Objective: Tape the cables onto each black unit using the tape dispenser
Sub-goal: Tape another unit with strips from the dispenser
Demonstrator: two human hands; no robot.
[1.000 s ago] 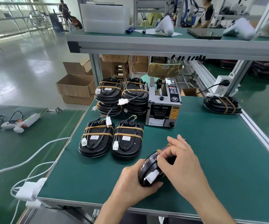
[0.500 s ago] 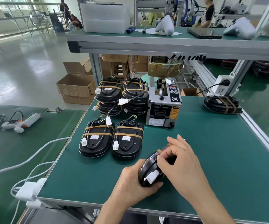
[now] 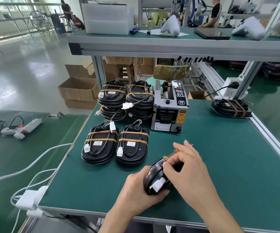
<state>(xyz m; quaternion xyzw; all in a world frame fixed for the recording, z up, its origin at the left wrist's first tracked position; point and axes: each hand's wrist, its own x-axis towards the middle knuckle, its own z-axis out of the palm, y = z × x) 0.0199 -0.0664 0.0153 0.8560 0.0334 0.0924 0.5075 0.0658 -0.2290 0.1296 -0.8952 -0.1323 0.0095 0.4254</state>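
taped units (image 3: 115, 145) and tape dispenser (image 3: 170, 106) stand beyond both hands (image 3: 167, 180).

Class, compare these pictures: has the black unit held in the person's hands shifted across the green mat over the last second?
No. The held black unit sits at the same spot relative to the tape dispenser, tilted on edge between the left hand and right hand.

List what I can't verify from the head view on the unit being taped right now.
- Black unit in hand: tilted on edge, its taped face covered by the right hand.
- Tape strip: its ends run under the fingers.
- Unit's underside: cupped by the left hand.
- Tape dispenser panel text: too small.
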